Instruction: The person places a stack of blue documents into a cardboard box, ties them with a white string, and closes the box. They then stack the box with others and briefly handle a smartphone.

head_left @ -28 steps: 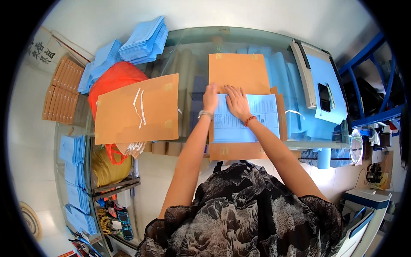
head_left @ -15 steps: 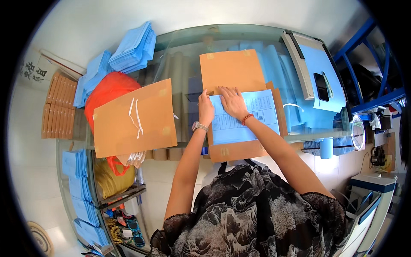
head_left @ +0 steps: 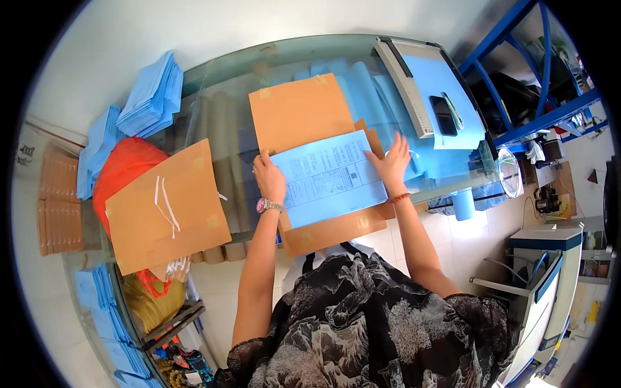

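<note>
Two hands at the blue papers on an open brown folder

Well to the left of the folder, brown files stand in rows, with blue packets nearer the person. Next comes a red bag, also left of the folder, and beyond it, to the folder's far left, a thick blue stack. A brown board bearing two white strings overlaps the bag; it lies left of the folder, apart from it.

The left hand, with a watch at its wrist, is at the folder's left side. Its bent fingers touch the papers' far left corner; whether they pinch the sheets or merely rest there, I cannot tell.

The papers lie on the folder, slightly tilted, with brown flaps showing beyond them, on their right and on the near side. The glass table is beneath the folder.

The right hand, with a red bracelet, is at the folder's right side, spread wide, thumb at the papers' right edge and fingers pointing away from the person.

Farther right of the folder, a paper trimmer carries a blue sheet and a black phone. Beyond those, rightmost from the folder, is a blue rack.
</note>
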Tool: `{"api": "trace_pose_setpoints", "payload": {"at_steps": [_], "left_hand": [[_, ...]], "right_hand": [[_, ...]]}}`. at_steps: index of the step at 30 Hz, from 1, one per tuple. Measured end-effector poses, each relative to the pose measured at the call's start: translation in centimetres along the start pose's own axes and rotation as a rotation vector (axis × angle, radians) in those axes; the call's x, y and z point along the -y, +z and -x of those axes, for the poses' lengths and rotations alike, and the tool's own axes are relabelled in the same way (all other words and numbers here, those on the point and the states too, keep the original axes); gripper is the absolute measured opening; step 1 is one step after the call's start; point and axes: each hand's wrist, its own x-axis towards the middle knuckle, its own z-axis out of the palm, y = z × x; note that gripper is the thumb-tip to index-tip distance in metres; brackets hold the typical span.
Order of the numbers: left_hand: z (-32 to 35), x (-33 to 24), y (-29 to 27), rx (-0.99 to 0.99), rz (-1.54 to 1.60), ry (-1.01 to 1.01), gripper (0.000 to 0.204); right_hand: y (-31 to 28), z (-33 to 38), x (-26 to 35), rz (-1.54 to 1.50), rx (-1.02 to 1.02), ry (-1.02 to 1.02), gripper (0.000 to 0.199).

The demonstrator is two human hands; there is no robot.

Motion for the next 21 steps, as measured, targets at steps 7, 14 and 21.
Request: {"api": "trace_pose_setpoints", "payload": {"at_steps": [7,14,21], "left_hand": [[-0.3,2.6,-0.2,0.094,0.234,-0.086,0.035],[-0.5,-4.5,-1.3,0.171,-0.288,0.434,0.051],[0.6,-10.6,5.0,0.308,0.012,0.735,0.052]], "right_hand": [[0.9,1.5,-2.0,-0.327,0.187,-0.035,0.048],[2.1,2.2,-1.0,-0.318,0.24,-0.003,0.032],[1.1,4.4,3.7,-0.291,0.184,-0.055,0.052]]}}
